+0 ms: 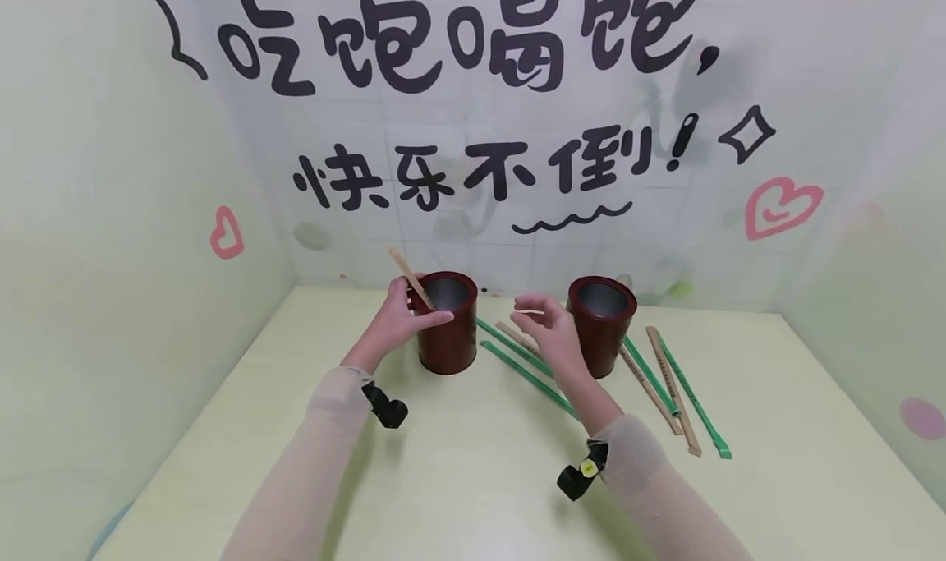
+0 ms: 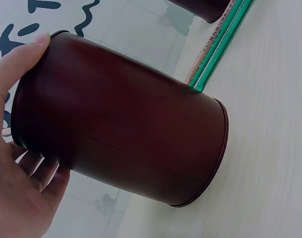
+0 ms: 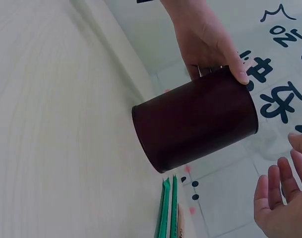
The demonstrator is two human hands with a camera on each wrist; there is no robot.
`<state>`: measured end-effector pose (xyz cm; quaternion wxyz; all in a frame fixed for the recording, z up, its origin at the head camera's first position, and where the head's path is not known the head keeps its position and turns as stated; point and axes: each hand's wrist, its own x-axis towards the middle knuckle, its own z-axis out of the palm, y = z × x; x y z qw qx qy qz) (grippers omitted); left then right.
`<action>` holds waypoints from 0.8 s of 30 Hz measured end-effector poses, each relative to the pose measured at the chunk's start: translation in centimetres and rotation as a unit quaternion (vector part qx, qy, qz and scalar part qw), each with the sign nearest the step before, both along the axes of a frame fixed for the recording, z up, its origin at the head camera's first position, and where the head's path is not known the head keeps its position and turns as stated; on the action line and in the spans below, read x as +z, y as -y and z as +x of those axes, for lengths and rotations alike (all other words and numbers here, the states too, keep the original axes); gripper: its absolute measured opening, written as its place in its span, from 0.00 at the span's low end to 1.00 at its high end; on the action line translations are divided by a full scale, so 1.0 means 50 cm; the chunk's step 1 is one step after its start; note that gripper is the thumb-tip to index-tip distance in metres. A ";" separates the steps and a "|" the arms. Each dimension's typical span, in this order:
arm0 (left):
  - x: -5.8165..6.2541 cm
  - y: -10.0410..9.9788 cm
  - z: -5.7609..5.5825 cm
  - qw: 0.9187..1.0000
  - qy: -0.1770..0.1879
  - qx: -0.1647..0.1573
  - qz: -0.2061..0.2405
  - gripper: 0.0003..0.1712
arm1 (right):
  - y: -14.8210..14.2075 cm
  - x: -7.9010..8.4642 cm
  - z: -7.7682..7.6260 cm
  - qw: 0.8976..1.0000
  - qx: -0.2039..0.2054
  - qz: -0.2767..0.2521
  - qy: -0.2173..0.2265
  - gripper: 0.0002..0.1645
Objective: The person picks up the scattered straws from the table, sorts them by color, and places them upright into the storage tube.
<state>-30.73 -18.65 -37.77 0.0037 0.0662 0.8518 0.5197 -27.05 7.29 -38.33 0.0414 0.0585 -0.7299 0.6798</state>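
My left hand (image 1: 395,323) grips the left dark red canister (image 1: 448,343) near its rim, thumb on the near side. In the left wrist view, the thumb and curled fingers of that hand (image 2: 14,198) are round the canister's top end. A slim tan wrapped stick (image 1: 405,267) leans out over the rim to the left, its lower end inside. My right hand (image 1: 550,331) hovers between the two canisters, its fingers loosely bent and holding nothing. Beside it stands a second dark red canister (image 1: 602,339), upright with its mouth uncovered. Part of it is hidden behind the right hand.
Green wrapped sticks (image 1: 528,376) and a tan one (image 1: 510,331) lie between the canisters, partly under the right forearm. Several more green (image 1: 698,401) and tan sticks (image 1: 672,388) lie right of the second canister. A printed back wall (image 1: 443,241) closes off the table (image 1: 458,479).
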 end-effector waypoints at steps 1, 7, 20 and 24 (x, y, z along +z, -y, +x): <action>0.000 0.001 -0.001 1.000 -0.001 -0.001 0.000 0.52 | -0.005 -0.002 0.004 1.000 0.006 0.000 0.002 0.19; 0.001 0.002 -0.002 1.000 -0.001 -0.005 0.000 0.52 | -0.050 -0.019 0.025 0.999 0.031 0.014 0.013 0.20; 0.004 -0.005 -0.005 1.000 -0.001 -0.004 -0.003 0.52 | -0.147 -0.065 0.057 0.997 0.046 0.050 0.047 0.23; 0.003 -0.005 -0.008 1.000 -0.005 -0.006 -0.001 0.52 | -0.176 -0.073 0.063 0.994 0.044 0.075 0.059 0.23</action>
